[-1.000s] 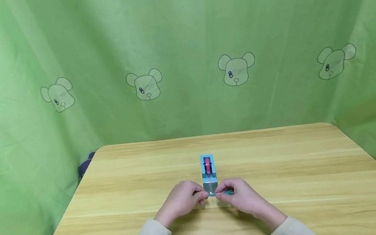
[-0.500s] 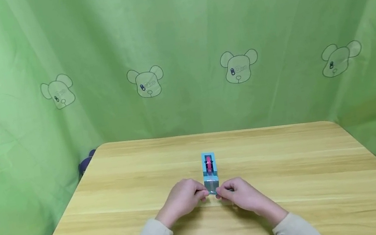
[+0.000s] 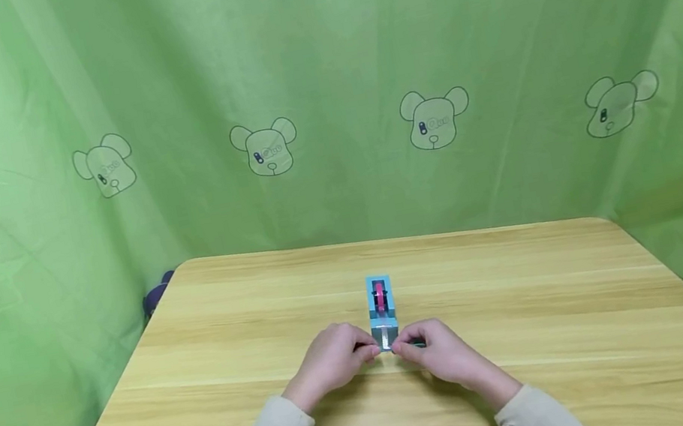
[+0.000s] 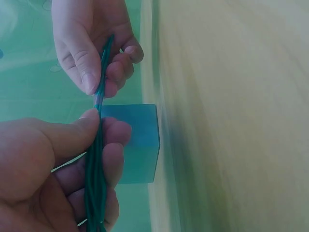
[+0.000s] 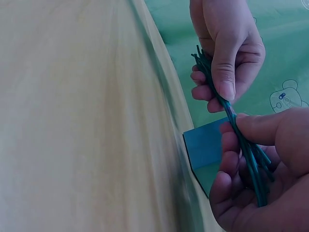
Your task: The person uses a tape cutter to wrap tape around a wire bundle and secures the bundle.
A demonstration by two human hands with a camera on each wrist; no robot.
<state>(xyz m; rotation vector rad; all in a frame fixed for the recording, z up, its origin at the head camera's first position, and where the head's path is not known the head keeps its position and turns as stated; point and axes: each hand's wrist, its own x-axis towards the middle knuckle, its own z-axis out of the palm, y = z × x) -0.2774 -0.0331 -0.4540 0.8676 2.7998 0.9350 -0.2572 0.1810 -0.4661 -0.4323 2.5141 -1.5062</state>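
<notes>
In front of a blue tape dispenser point(image 3: 384, 323), both hands pinch one slim bundle of dark green strands point(image 4: 96, 169). My left hand point(image 3: 333, 359) grips one end, thumb against curled fingers. Thumb and fingers of my right hand point(image 3: 438, 352) hold the other end, and loose strand tips splay inside that palm. In the short gap between the hands, a clear, shiny band of tape point(image 4: 98, 100) lies on the bundle. A pink roll point(image 3: 380, 296) sits in the dispenser, and a clear strip runs from it toward the fingertips.
The wooden table point(image 3: 535, 301) extends around the hands and dispenser. A green curtain point(image 3: 327, 55) printed with bear heads hangs behind and at both sides. A purple object point(image 3: 154, 299) shows beyond the table's left edge.
The strands jutting out past my right fingers show less than a second ago. Both hands stay in front of the dispenser, still pinching the bundle. The head view shifted slightly.
</notes>
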